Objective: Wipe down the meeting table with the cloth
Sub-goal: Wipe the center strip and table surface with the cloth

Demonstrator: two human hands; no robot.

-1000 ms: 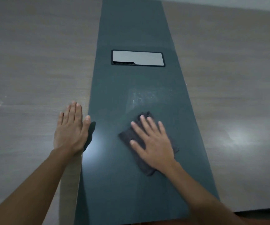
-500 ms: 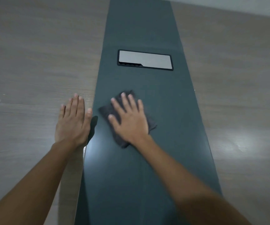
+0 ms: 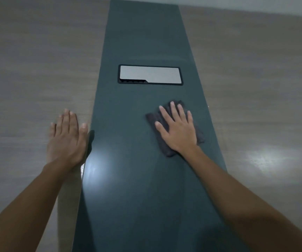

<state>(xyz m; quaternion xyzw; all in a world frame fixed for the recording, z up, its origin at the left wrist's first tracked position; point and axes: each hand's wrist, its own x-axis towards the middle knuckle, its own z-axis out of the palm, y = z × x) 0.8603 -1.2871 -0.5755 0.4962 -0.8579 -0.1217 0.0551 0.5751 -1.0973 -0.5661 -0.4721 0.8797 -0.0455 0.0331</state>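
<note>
The meeting table [image 3: 37, 70] has a wood-grain top with a dark green strip [image 3: 137, 188] running down its middle. A dark cloth [image 3: 165, 150] lies on the right half of that strip, in front of the cable hatch. My right hand [image 3: 178, 130] presses flat on the cloth with fingers spread, covering most of it. My left hand [image 3: 67, 139] rests flat and empty on the wood, its thumb at the strip's left edge.
A silver rectangular cable hatch [image 3: 150, 75] is set flush in the strip beyond the cloth. Light glare shows on the strip by my left wrist and on the wood at the right. The table's far edge meets a pale wall.
My right hand slid the cloth up and left across the strip, then back to the strip's right side. My left hand stayed planted on the wood.
</note>
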